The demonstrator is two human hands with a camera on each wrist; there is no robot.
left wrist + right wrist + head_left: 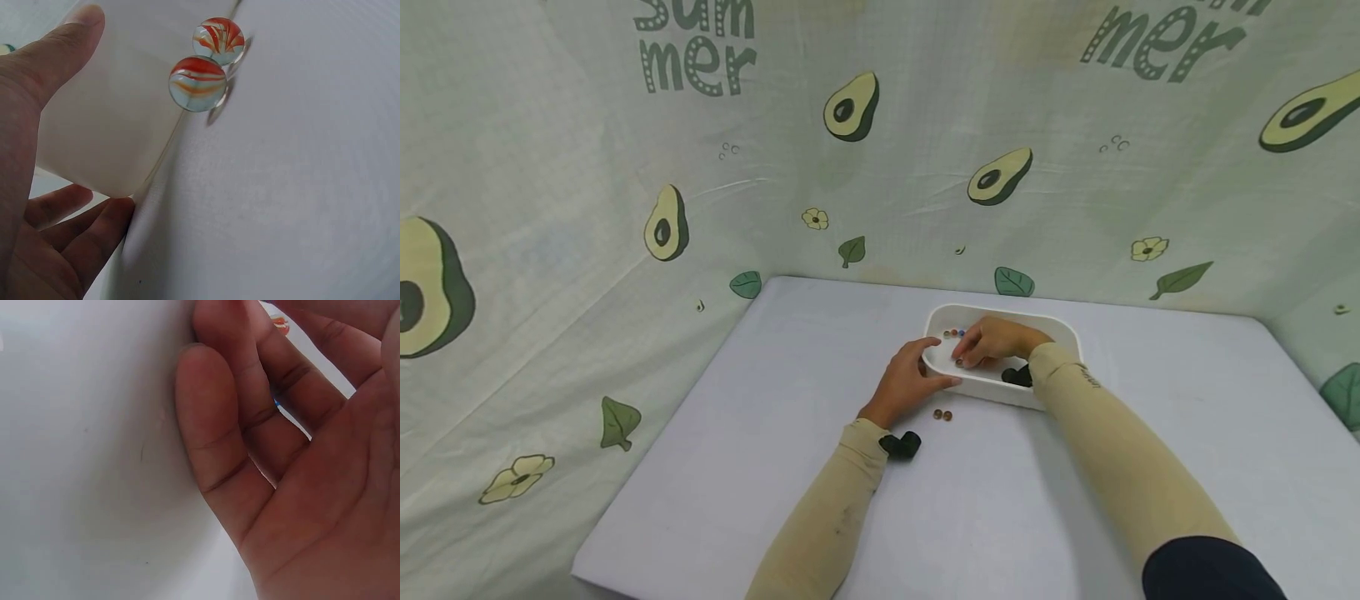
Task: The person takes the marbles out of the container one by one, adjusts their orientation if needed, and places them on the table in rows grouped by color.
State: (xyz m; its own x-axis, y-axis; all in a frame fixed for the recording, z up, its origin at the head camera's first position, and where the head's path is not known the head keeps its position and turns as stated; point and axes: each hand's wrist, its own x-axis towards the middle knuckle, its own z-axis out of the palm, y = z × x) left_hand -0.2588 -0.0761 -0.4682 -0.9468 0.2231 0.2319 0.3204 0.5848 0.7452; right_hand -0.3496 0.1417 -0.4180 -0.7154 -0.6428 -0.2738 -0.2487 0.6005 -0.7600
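A white tray [1015,398] stands on the table, and my left hand [906,382] grips its left end. In the left wrist view the thumb [69,47] lies along the tray's side wall [106,119], with the other fingers [103,234] around the corner. My right hand [996,340] reaches down inside the tray, pinching a marble [959,362] at the fingertips. That marble is hidden in the right wrist view, where curled fingers [209,406] rest near the tray floor. Several small marbles [954,333] sit in a row along the tray's back left.
Two clear marbles with red and orange swirls [197,84] lie on the table against the tray's front. A black wrist camera [902,446] is on the left wrist, another [1017,377] on the right. Behind the white table [820,350] hangs an avocado-print cloth [910,183].
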